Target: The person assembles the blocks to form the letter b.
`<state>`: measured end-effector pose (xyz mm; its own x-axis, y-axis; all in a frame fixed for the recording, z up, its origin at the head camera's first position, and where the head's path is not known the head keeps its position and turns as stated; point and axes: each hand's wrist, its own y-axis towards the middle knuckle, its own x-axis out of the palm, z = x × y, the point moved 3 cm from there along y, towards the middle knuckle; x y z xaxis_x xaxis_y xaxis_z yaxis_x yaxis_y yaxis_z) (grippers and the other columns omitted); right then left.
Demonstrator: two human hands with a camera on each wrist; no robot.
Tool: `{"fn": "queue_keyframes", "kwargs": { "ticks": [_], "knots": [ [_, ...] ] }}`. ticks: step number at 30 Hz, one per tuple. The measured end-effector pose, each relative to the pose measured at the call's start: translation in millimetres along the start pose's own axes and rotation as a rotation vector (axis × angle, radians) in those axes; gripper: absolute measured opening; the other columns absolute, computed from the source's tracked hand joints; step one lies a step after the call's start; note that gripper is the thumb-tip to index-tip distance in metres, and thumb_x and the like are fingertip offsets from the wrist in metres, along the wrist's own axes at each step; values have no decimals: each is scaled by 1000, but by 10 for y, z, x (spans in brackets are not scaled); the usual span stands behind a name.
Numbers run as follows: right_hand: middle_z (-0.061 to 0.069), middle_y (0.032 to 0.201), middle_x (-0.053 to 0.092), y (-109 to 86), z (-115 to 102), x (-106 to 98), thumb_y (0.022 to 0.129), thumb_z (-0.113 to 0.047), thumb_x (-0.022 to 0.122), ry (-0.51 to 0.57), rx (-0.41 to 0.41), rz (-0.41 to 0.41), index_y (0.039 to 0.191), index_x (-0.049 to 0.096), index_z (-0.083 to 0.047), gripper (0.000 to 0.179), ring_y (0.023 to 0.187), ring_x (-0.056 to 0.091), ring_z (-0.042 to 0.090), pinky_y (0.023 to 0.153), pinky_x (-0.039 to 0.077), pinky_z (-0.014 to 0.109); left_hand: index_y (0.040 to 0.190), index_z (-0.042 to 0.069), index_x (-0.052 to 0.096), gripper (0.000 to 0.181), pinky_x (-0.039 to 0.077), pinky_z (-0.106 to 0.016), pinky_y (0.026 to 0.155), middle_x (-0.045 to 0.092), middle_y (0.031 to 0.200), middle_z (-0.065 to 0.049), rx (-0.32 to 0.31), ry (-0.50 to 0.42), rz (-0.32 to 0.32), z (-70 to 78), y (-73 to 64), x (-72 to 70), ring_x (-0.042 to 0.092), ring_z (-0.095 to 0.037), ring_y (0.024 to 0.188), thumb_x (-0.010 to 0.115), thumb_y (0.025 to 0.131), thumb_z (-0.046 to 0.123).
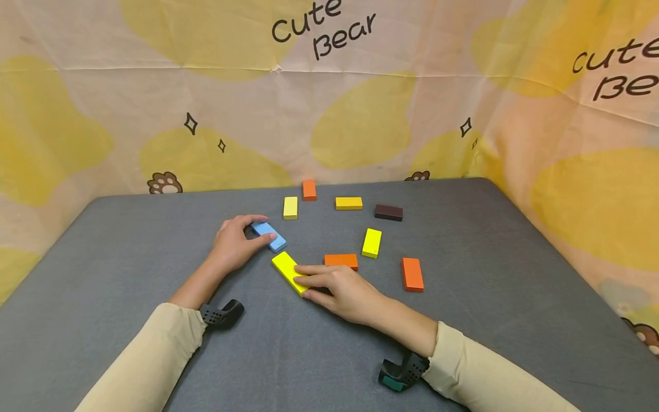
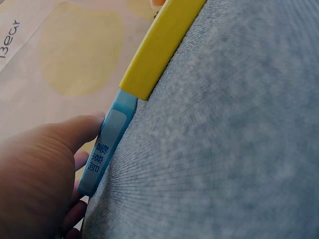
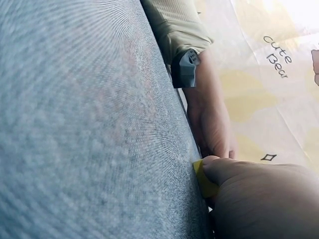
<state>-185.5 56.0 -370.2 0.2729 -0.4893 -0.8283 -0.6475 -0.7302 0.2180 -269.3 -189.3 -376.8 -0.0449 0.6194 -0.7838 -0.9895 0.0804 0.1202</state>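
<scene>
Between its thumb and fingers, my left hand (image 1: 234, 243) holds a light blue domino-like block (image 1: 269, 237) that lies flat on the grey cloth. Printed characters show on the edge of the blue block (image 2: 104, 149) in the left wrist view. A bright yellow block (image 1: 285, 268) lies slantwise just nearer to me, its far end close to the blue one. My right hand (image 1: 342, 289) grips this yellow block at its near right end, thumb at the near side. From the right wrist, only a small part of the yellow block (image 3: 203, 180) shows beside the thumb.
Behind the right hand lies an orange block (image 1: 341, 261), partly covered by it. Further blocks are spread about: orange (image 1: 413, 274), yellow (image 1: 372, 243), dark brown (image 1: 388, 213), deep yellow (image 1: 349, 203), pale yellow (image 1: 290, 208) and orange (image 1: 309, 190). A printed cloth (image 1: 247, 103) hangs behind the table.
</scene>
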Motion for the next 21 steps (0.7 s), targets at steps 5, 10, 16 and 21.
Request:
{"fn": "queue_keyframes", "kwargs": {
  "ticks": [5,10,16,21],
  "knots": [
    [1,148,59,-5,0,-3,99,-23,66,-8,-4,18,134,67,-14,36,133,60,18,105,52,37,138,13,62,54,32,-59,105,57,144,-20,3,2,2,6,-6,2,45,-44,129,70,93,41],
    [-1,146,60,-5,13,0,99,-24,67,-11,6,32,133,68,-14,36,132,60,16,106,51,36,138,13,63,53,31,-60,105,57,143,-21,8,3,5,19,-12,-4,45,-44,128,71,93,41],
    [-1,145,61,-4,19,0,99,-24,67,-26,6,51,132,69,-14,35,131,61,16,105,52,35,137,13,63,54,31,-60,105,58,143,-21,12,7,2,40,-25,-10,45,-44,128,72,92,41],
    [0,144,62,-5,21,-2,98,-24,68,-31,7,64,132,69,-14,35,130,62,16,104,53,35,137,14,63,54,29,-62,107,57,144,-20,5,5,-10,46,-33,-14,44,-44,131,72,92,42]
  ]
}}
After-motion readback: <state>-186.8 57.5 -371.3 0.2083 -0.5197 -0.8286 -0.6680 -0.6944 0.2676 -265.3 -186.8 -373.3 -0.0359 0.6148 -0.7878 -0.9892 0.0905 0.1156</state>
